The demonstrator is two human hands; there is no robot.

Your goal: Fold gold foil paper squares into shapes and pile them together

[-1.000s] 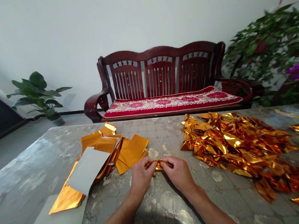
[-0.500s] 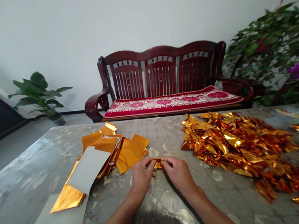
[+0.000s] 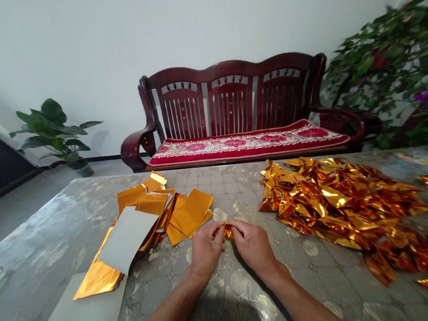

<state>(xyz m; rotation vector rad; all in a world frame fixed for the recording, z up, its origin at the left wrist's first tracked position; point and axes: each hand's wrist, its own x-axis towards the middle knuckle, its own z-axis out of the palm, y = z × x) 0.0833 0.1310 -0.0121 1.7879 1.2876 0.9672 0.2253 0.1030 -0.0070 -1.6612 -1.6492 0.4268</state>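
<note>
**Both hands pinch a small gold foil piece at the middle of the tabletop**

The left hand [image 3: 205,247] and the right hand [image 3: 253,244] meet fingertip to fingertip. Each is closed in a tight pinch on one end of a gold foil piece [image 3: 227,230]. The piece sits just above the tabletop [image 3: 56,227], near its centre and close to the person. Most of it is hidden by the fingers, so its exact shape cannot be told.

This looks like a fold or twist on very thin, slippery material. It would likely go best with the pinch kept close to the crease, even pressure from both sides, and the wrists low over the surface. Foil of this kind holds a sharp crease but should tear or wrinkle if pulled hard.

To the left lie the flat sheets [image 3: 188,214], rectangular, smooth and mirror-bright orange-gold, fanned in a loose stack. One grey-backed sheet [image 3: 126,239] lies face down on them and shows a dull, matte underside. To the right spreads a heap of folded pieces [image 3: 336,205], crinkled, angular and glinting. The tabletop itself is glossy with a pale stone-like pattern. Behind it stands a dark wooden bench [image 3: 232,109] with a red cushion.
</note>
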